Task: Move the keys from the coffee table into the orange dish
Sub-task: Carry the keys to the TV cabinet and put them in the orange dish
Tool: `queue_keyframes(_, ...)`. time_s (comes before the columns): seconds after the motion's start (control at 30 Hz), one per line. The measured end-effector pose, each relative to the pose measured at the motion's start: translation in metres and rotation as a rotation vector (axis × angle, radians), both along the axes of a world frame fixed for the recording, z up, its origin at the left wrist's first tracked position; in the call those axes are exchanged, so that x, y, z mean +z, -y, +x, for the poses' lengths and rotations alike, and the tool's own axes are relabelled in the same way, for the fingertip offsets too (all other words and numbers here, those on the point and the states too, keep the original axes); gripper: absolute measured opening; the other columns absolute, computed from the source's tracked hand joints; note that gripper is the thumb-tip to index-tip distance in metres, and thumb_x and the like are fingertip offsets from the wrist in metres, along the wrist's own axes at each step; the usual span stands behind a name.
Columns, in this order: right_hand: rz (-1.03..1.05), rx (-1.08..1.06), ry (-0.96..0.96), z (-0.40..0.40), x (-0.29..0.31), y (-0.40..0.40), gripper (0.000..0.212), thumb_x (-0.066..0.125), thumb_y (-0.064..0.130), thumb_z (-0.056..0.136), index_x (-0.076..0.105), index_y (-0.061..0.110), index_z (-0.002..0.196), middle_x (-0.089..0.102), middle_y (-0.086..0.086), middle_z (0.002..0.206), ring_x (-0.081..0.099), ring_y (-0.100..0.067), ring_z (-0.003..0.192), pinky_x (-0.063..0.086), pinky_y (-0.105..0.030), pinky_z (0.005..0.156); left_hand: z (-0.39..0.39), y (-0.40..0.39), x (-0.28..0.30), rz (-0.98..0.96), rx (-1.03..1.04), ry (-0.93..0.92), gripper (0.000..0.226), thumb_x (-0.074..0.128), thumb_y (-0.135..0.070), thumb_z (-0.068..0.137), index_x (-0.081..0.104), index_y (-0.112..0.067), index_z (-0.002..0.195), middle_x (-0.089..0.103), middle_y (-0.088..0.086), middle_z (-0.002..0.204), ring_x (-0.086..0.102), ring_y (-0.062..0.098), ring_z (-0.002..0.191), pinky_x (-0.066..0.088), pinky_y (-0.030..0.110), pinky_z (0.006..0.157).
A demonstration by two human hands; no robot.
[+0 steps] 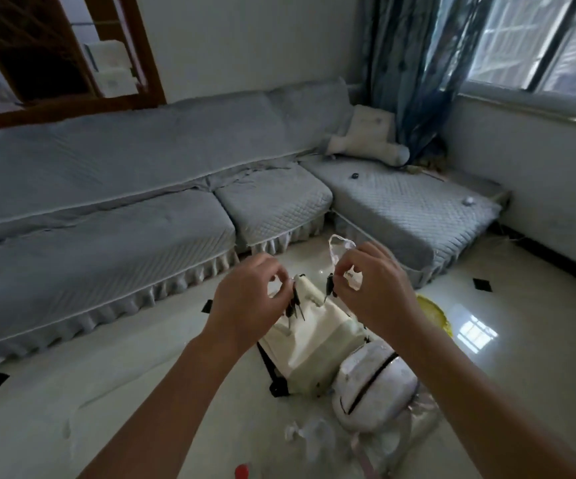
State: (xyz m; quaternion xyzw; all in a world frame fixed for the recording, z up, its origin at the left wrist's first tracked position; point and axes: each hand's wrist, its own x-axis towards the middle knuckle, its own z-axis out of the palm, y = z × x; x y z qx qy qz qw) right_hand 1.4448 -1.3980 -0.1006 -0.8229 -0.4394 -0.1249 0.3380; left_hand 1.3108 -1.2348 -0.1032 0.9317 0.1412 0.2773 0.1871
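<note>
Nearest: white zip pouch (376,385), just right of and nearer than the cream backpack (310,344). Above the backpack: left hand (245,299) pinched on a bunch of dark keys (295,304) hanging down; right hand (372,292) pinched on a single dark key (329,286). Right of backpack: yellow disc (435,314), partly hidden. Beyond: grey sofa (141,188).

Home living room — grey sofa (141,188), curtained window (535,43).

My keys (295,302) are black; the sofa (107,209) at eleven o'clock is grey, quilted; curtain (414,70) at one o'clock, mottled blue.
</note>
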Motion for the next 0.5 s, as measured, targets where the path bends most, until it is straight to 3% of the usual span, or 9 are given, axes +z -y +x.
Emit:
queue_keyframes(0.17, -0.025, -0.155, -0.111, -0.03, -0.024, 0.02, 0.009, 0.068, 0.023, 0.078, 0.061, 0.027, 0.076, 0.055, 0.014, 0.083, 0.049, -0.008, 0.085, 0.034, -0.012, 0.068, 0.003, 0.001, -0.016, 0.028, -0.146, -0.009, 0.008, 0.067, -0.022, 0.082, 0.061, -0.019, 0.078, 0.056, -0.008, 0.078, 0.053, 0.011, 0.073, 0.039, 0.023, 0.061)
queue_keyframes(0.33, -0.058, -0.331, -0.164, -0.051, -0.034, 0.076, 0.009, 0.069, 0.021, 0.076, 0.061, 0.025, 0.075, 0.054, 0.016, 0.083, 0.047, -0.007, 0.085, 0.036, -0.019, 0.068, 0.02, 0.04, -0.025, -0.008, -0.297, -0.035, 0.009, 0.068, -0.021, 0.081, 0.06, -0.019, 0.077, 0.055, -0.009, 0.078, 0.052, 0.012, 0.072, 0.044, 0.028, 0.063)
queue_keyframes(0.5, -0.005, -0.516, -0.119, -0.055, -0.017, 0.155, 0.011, 0.069, 0.016, 0.076, 0.061, 0.023, 0.073, 0.054, 0.014, 0.08, 0.048, -0.009, 0.081, 0.031, -0.009, 0.069, 0.046, 0.11, -0.012, -0.018, -0.459, -0.041, 0.008, 0.067, -0.024, 0.082, 0.061, -0.021, 0.077, 0.059, -0.009, 0.08, 0.055, 0.012, 0.074, 0.044, 0.028, 0.063)
